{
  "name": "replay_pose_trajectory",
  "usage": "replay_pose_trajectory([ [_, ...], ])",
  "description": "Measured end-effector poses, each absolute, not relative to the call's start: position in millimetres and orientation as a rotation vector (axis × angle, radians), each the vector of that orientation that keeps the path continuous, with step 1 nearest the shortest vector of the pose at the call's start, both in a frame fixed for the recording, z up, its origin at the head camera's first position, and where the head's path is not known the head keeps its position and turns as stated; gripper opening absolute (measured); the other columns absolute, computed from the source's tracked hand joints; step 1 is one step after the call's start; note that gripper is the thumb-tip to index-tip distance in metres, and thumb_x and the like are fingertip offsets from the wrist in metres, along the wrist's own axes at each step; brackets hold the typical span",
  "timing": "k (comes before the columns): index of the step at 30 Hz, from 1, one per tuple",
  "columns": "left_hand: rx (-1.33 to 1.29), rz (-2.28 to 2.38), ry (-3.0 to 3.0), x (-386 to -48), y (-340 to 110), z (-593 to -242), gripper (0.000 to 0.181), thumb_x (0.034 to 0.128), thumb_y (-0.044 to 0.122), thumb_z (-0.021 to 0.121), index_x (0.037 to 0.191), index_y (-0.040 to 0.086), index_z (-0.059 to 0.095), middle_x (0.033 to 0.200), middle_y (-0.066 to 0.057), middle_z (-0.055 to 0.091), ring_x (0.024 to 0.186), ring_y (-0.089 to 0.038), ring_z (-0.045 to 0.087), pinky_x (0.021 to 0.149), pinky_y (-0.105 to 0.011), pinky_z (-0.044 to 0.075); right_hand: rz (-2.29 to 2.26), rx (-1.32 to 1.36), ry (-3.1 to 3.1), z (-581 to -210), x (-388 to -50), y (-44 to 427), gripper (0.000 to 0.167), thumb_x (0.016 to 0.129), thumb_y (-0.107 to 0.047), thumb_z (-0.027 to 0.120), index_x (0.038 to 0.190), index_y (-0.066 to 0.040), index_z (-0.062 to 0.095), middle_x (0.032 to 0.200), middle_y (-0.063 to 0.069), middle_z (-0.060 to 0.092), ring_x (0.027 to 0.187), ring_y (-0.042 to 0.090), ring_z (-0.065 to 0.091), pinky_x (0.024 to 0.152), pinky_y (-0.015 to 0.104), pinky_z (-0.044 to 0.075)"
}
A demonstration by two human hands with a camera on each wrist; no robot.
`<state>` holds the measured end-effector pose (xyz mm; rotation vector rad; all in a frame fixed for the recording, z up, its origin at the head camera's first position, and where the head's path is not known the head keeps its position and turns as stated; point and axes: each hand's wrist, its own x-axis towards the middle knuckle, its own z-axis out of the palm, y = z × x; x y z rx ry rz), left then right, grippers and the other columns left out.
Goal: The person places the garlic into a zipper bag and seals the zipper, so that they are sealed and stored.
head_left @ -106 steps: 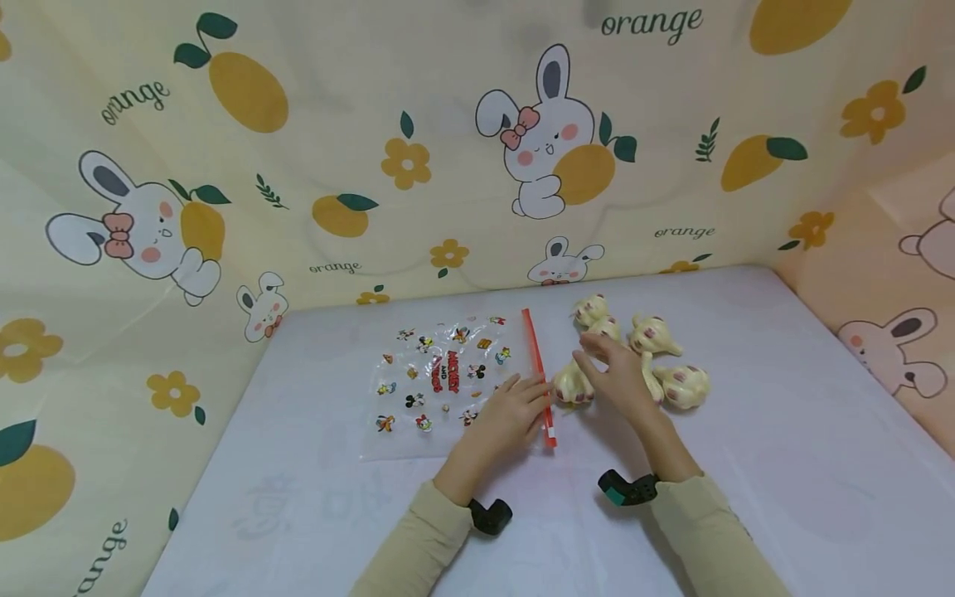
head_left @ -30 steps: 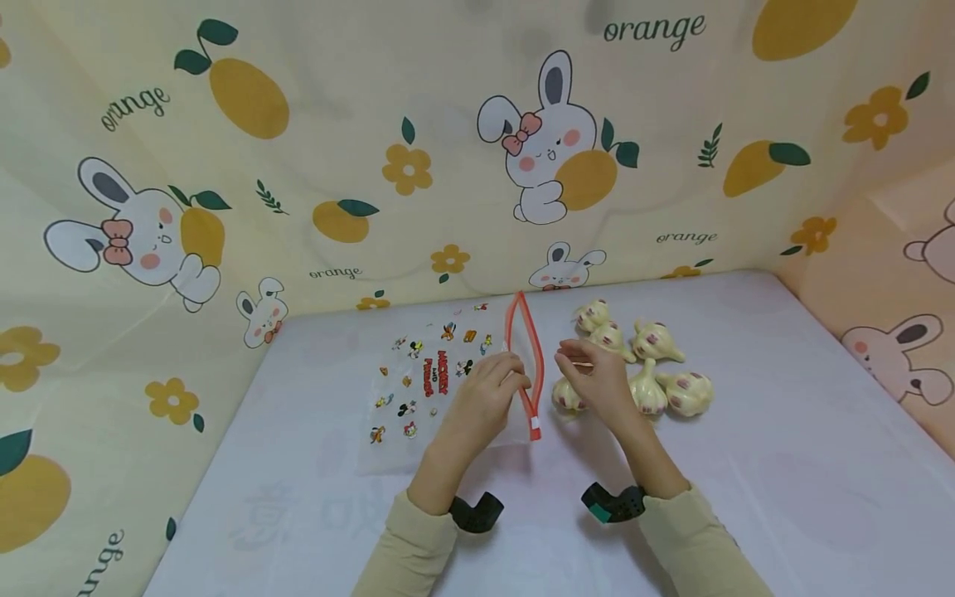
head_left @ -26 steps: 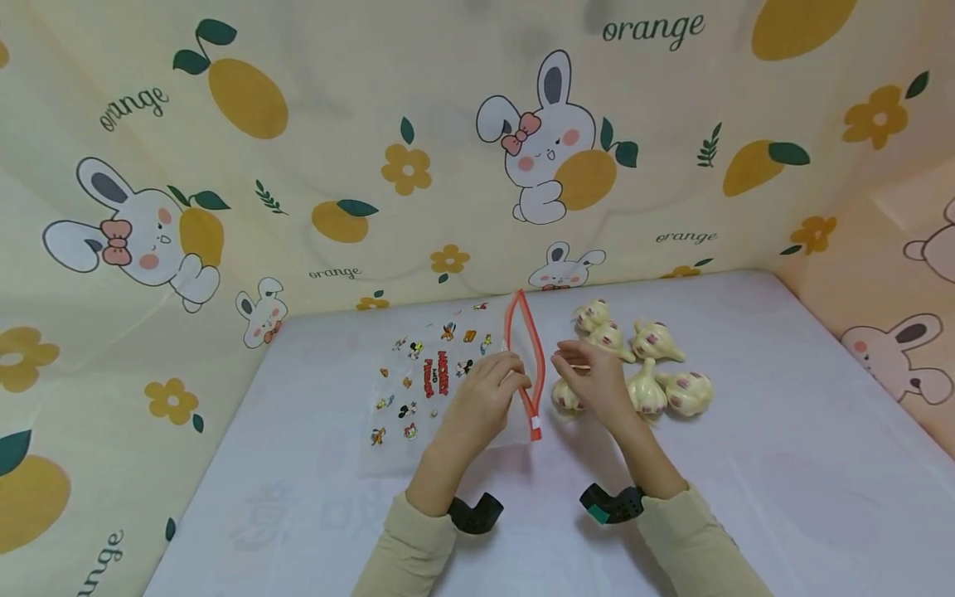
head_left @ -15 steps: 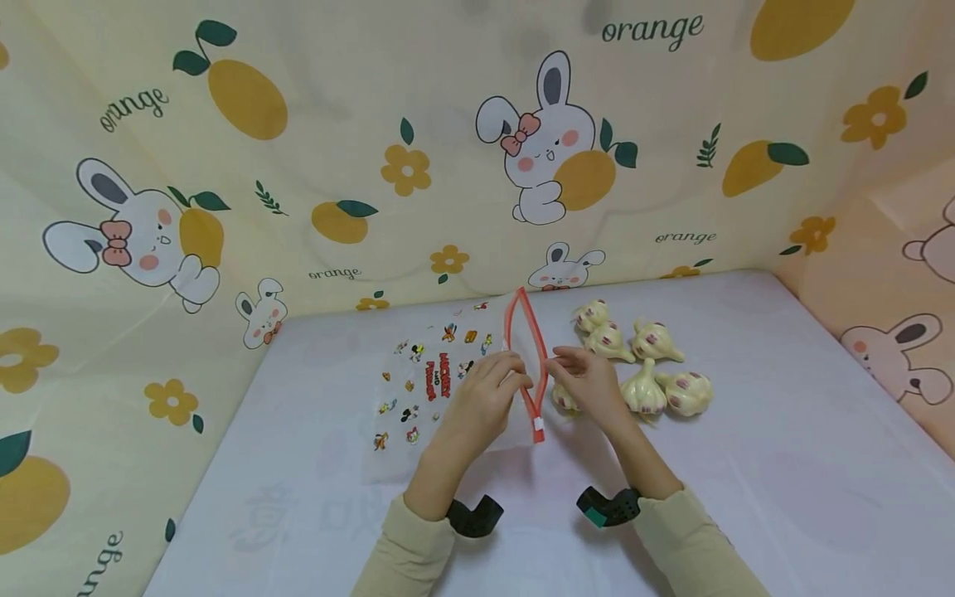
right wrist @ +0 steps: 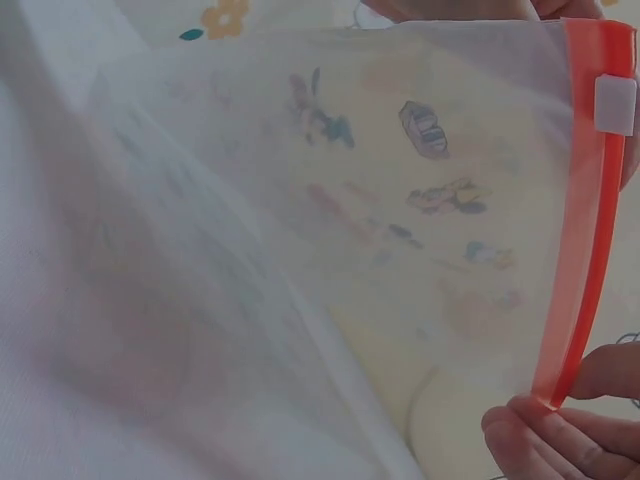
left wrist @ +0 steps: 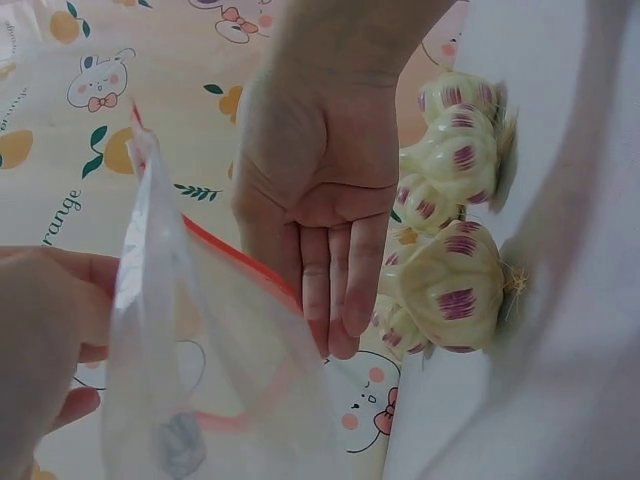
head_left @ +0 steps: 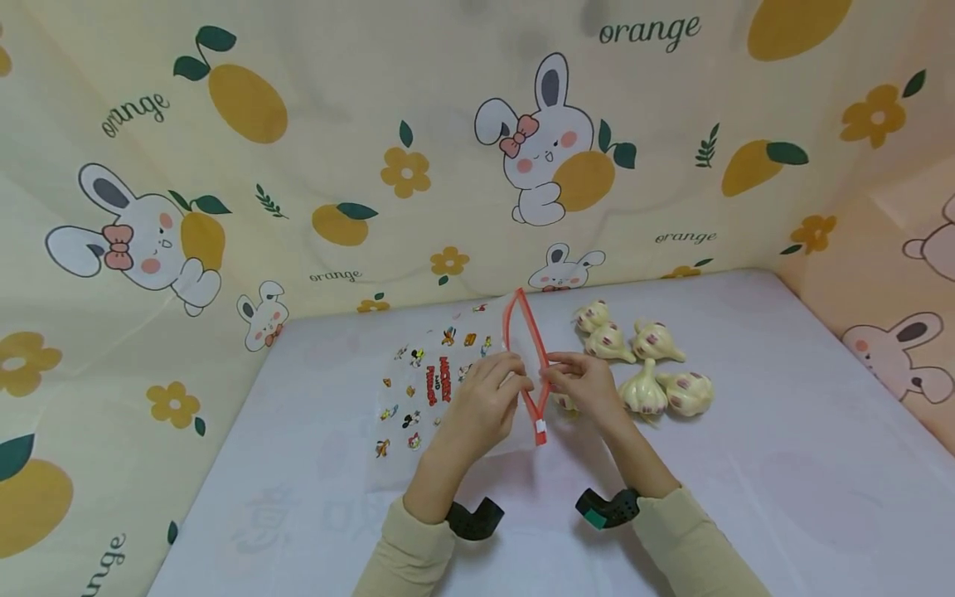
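A clear zip bag (head_left: 438,380) printed with cartoon figures has its red-edged mouth spread apart, facing right. My left hand (head_left: 481,400) grips the mouth's near-left edge. On the opposite red edge (right wrist: 590,250), my right hand (head_left: 591,388) pinches the strip between thumb and fingers. A white slider (head_left: 540,426) sits at the strip's near end. Just right of the right hand are garlic bulbs, among them one bulb (head_left: 643,391) standing upright and another bulb (head_left: 688,393) beside it. One more bulb (head_left: 564,402) is mostly hidden behind the right hand. Nothing is visible inside the bag.
Further bulbs lie behind, including a garlic bulb (head_left: 656,341) and a pair at the back, the nearer bulb (head_left: 608,342) touching the other. A white cloth covers the table (head_left: 783,464). A printed curtain (head_left: 448,124) stands along the back and sides.
The bag lay flat with its red strip together; its mouth is now parted and raised. My right hand has come left from over the garlic and taken hold of the right red edge.
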<state>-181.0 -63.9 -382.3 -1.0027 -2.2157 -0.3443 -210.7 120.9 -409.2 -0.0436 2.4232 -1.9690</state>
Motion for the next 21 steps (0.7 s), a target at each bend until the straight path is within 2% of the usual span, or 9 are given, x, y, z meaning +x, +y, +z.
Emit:
replay_pose_trajectory([
  [6,-0.974,-0.324,-2.213,-180.1,-65.1,-380.9,0.011,0.0835,0.006,0.065,0.088,0.014,0.07,0.1,0.0,0.067,0.11,-0.017,0.06,0.104,-0.034,0.048,-1.943,-0.07,2.453,-413.0,-211.3,122.2,0.038,0.09,-0.007,0.065,0.123,0.01,0.058,0.107,0.031,0.068,0.068,-0.01,0.061,0.065,0.015,0.057],
  [16,-0.784,-0.347,-2.101,-182.5,-67.4,-377.3,0.008,0.0836,0.012,0.069,0.091,0.013,0.072,0.082,0.002,0.069,0.089,-0.017,0.063,0.092,-0.033,0.053,-1.931,-0.101,2.451,-410.6,-210.1,120.4,0.036,0.089,-0.004,0.065,0.123,0.009,0.059,0.104,0.029,0.069,0.066,-0.009,0.061,0.055,0.017,0.051],
  [21,-0.677,-0.457,-2.07,-183.1,-67.5,-378.1,0.008,0.0816,0.006,0.069,0.088,0.009,0.072,0.076,-0.001,0.071,0.083,-0.019,0.063,0.085,-0.032,0.054,-1.938,-0.11,2.46,-408.7,-208.4,117.5,0.035,0.088,-0.002,0.066,0.121,0.009,0.06,0.103,0.03,0.069,0.065,-0.009,0.06,0.051,0.015,0.046],
])
